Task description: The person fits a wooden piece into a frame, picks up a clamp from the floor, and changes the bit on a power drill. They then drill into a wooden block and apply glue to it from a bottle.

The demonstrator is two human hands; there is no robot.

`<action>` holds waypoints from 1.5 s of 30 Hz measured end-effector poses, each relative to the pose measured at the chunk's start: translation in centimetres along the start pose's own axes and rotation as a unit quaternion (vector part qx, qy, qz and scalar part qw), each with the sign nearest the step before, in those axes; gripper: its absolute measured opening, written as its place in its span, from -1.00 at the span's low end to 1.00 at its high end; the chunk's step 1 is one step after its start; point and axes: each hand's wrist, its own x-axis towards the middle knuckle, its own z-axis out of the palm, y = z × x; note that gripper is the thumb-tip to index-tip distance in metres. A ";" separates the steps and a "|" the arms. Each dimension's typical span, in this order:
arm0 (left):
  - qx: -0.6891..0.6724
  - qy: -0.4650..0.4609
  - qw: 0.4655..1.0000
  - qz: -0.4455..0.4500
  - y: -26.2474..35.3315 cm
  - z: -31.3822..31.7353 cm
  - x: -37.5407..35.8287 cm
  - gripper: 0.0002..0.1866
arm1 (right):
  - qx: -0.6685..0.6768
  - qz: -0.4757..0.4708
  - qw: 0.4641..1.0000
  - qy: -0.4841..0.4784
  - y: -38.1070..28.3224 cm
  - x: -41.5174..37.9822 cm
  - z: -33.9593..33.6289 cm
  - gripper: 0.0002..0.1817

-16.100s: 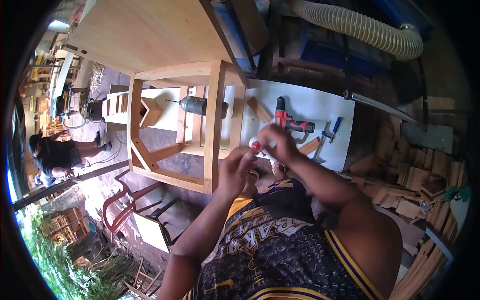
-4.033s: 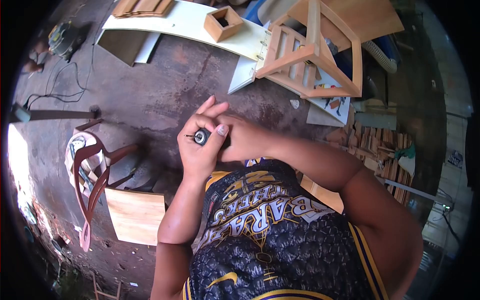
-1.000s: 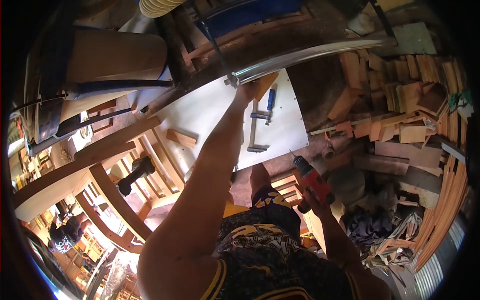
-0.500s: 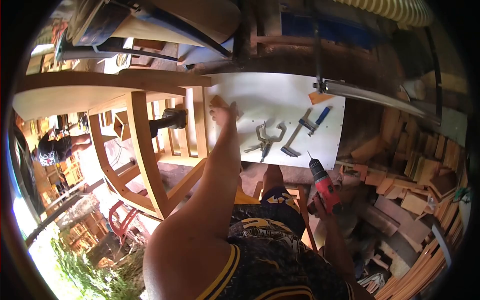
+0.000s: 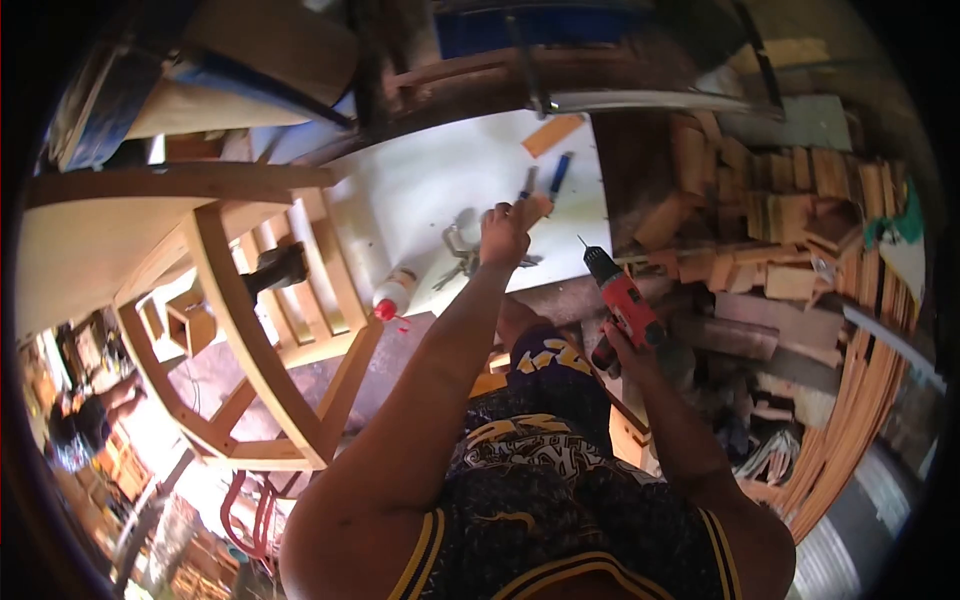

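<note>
My left hand (image 5: 506,236) is closed on a small wooden block (image 5: 534,209) above the white board (image 5: 400,180). Below and beside it are metal locking clamps (image 5: 460,250) and a bar clamp with a blue handle (image 5: 561,174), partly covered by the hand and block. In my right hand (image 5: 625,347) is a red and black drill (image 5: 624,300), its bit pointing up and left past the board's near edge. A white bottle with a red cap (image 5: 393,294) lies by the board's near left corner. Another wooden piece (image 5: 550,135) rests at the far right corner.
A wooden frame (image 5: 250,330) stands at left, with a dark tool (image 5: 277,268) among its slats. Stacked wood offcuts (image 5: 790,260) fill the right side. A metal bar (image 5: 660,100) crosses behind the board. A person (image 5: 85,425) is at far left.
My left hand has moved right across the board with the wooden block, over the clamps. The view has shifted, and the bottle now shows. The drill is still in my right hand.
</note>
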 end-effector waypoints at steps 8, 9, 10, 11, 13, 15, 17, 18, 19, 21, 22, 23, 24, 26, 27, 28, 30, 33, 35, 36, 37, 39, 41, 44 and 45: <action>0.076 -0.133 0.980 0.125 6.0 6.0 0.4 -0.41 | -0.042 -0.080 0.990 0.105 7.5 3.5 -8.0 -0.56; 0.076 -0.126 0.980 0.131 6.3 7.3 1.1 -0.48 | -0.034 -0.084 0.989 0.116 7.0 5.1 -8.8 -0.55; 0.076 -0.130 0.980 0.131 6.9 8.4 1.7 -0.48 | -0.136 -0.114 0.980 0.084 5.0 5.9 -9.3 -0.56; 0.086 -0.142 0.978 0.125 7.4 9.4 2.6 -0.48 | -0.236 -0.145 0.959 0.051 3.2 7.0 -9.8 -0.56; 0.100 -0.166 0.973 0.124 7.8 11.3 3.4 -0.47 | -0.244 -0.131 0.960 0.051 2.1 9.0 -10.7 -0.55; 0.063 -0.153 0.983 0.083 7.8 12.9 3.7 -0.42 | -0.256 -0.119 0.958 0.046 0.7 10.1 -11.5 -0.54; 0.043 -0.152 0.985 0.062 7.8 13.7 3.7 -0.37 | -0.233 -0.086 0.967 0.047 -0.6 10.5 -11.5 -0.53; 0.047 -0.158 0.985 0.061 8.3 13.7 3.6 -0.37 | -0.229 -0.082 0.969 0.046 -0.6 10.9 -11.5 -0.53; 0.037 -0.159 0.986 0.045 8.7 13.6 3.7 -0.36 | -0.244 -0.089 0.964 0.047 -0.6 11.2 -11.4 -0.53; 0.028 -0.138 0.990 0.021 9.3 13.5 3.3 -0.30 | -0.275 -0.083 0.957 0.029 0.0 11.8 -11.4 -0.54; 0.029 -0.139 0.990 0.018 9.6 13.6 3.2 -0.30 | -0.274 -0.082 0.958 0.026 0.5 12.1 -11.3 -0.54; 0.038 -0.132 0.990 0.015 9.8 13.7 3.1 -0.30 | -0.274 -0.094 0.957 0.027 0.9 12.3 -11.1 -0.54; 0.046 -0.125 0.991 0.013 9.9 14.1 2.9 -0.30 | -0.274 -0.105 0.956 0.028 0.8 12.5 -10.9 -0.55; 0.052 -0.111 0.992 0.012 9.8 14.7 2.6 -0.32 | -0.282 -0.073 0.956 0.022 0.7 12.9 -10.6 -0.54; 0.056 -0.104 0.993 0.012 9.5 15.2 2.5 -0.32 | -0.289 -0.043 0.956 0.020 0.6 13.2 -10.4 -0.53; 0.060 -0.097 0.993 0.013 9.1 15.5 2.2 -0.32 | -0.290 -0.042 0.956 0.018 1.0 13.5 -10.2 -0.53; 0.064 -0.074 0.995 0.027 8.4 16.0 1.9 -0.29 | -0.288 -0.023 0.957 0.030 2.0 13.8 -9.7 -0.52; 0.064 -0.105 0.992 0.029 7.8 16.5 1.6 -0.23 | -0.317 -0.063 0.945 0.045 1.7 13.5 -9.5 -0.48; 0.067 -0.087 0.993 0.046 7.5 16.8 1.6 -0.22 | -0.316 -0.053 0.947 0.035 0.4 13.2 -9.4 -0.48; 0.065 -0.088 0.993 0.046 7.5 16.8 1.6 -0.22 | -0.311 -0.044 0.949 0.025 -0.1 13.0 -9.3 -0.48; 0.059 -0.082 0.994 0.048 7.5 16.7 1.5 -0.23 | -0.312 -0.042 0.949 0.026 -0.1 13.0 -9.0 -0.48; 0.052 -0.077 0.994 0.051 7.5 16.6 1.5 -0.23 | -0.320 -0.035 0.946 0.041 -0.1 13.1 -8.6 -0.47; 0.032 -0.061 0.996 0.051 7.5 16.7 1.5 -0.23 | -0.323 -0.037 0.944 0.053 -0.1 13.0 -8.2 -0.48; 0.027 -0.071 0.996 0.043 7.7 16.3 1.7 -0.22 | -0.329 -0.031 0.942 0.064 -0.2 12.8 -7.8 -0.50; 0.026 -0.072 0.996 0.044 7.7 16.3 1.7 -0.22 | -0.331 -0.024 0.941 0.063 -0.2 12.9 -7.7 -0.51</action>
